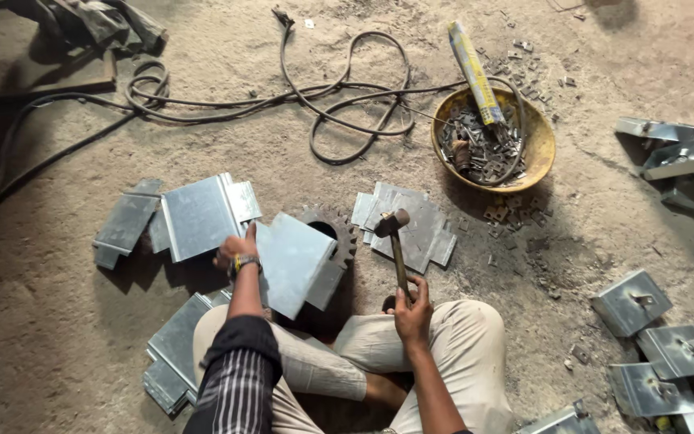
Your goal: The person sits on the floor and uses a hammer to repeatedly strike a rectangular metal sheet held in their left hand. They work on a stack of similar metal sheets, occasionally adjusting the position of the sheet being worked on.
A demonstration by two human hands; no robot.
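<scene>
I sit cross-legged on a dirt floor. My left hand grips the edge of a bent sheet-metal plate that rests tilted on a dark toothed gear in front of my knees. My right hand holds the wooden handle of a hammer; its head is raised just right of the gear, above a small stack of flat metal plates. A wristband sits on my left wrist.
More bent plates lie at the left and by my left knee. A yellow bowl of small metal bits holds a wrapped tube. Cables loop across the floor behind. Finished brackets lie at the right.
</scene>
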